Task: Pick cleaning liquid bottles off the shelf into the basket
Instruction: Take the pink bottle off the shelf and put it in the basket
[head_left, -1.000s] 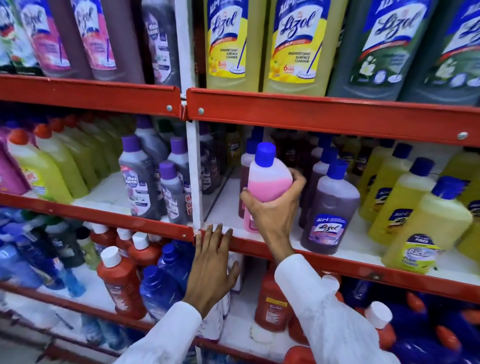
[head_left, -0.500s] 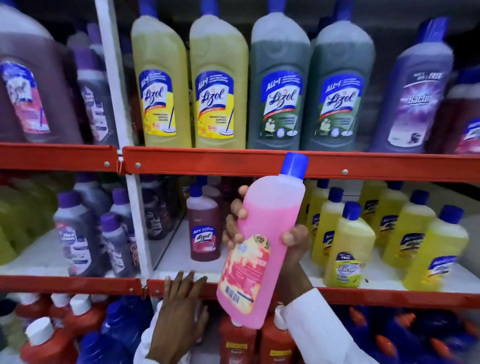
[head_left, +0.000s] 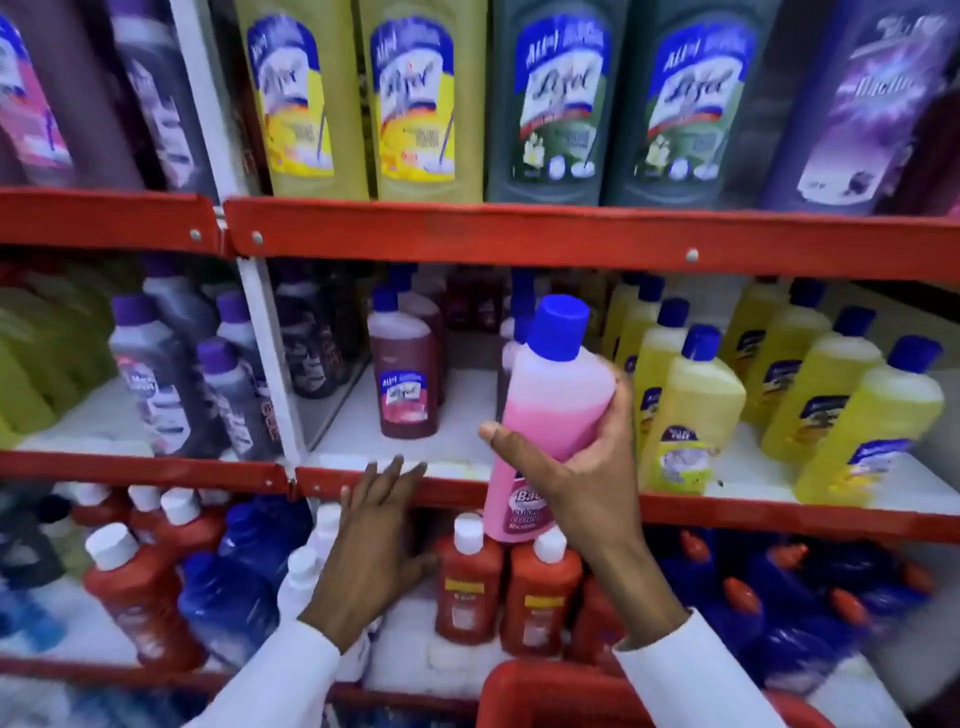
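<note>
A pink cleaning liquid bottle (head_left: 553, 405) with a blue cap stands upright in my right hand (head_left: 582, 478), held in front of the middle shelf edge. My right hand wraps its lower half, covering part of the label. My left hand (head_left: 376, 540) is flat with fingers spread, its fingertips on the red lip of the middle shelf (head_left: 363, 480). The red basket (head_left: 561, 696) shows its rim at the bottom, below my right forearm.
The middle shelf carries a dark red bottle (head_left: 402, 384), yellow bottles (head_left: 685, 415) to the right and purple-capped grey bottles (head_left: 156, 384) to the left. Large yellow and green bottles (head_left: 421, 98) fill the top shelf. Red bottles (head_left: 467, 582) and blue bottles stand below.
The pink bottle has gone from tilted with its label toward me to upright and lower. The red basket rim has come into view at the bottom. My left hand stays on the shelf lip.
</note>
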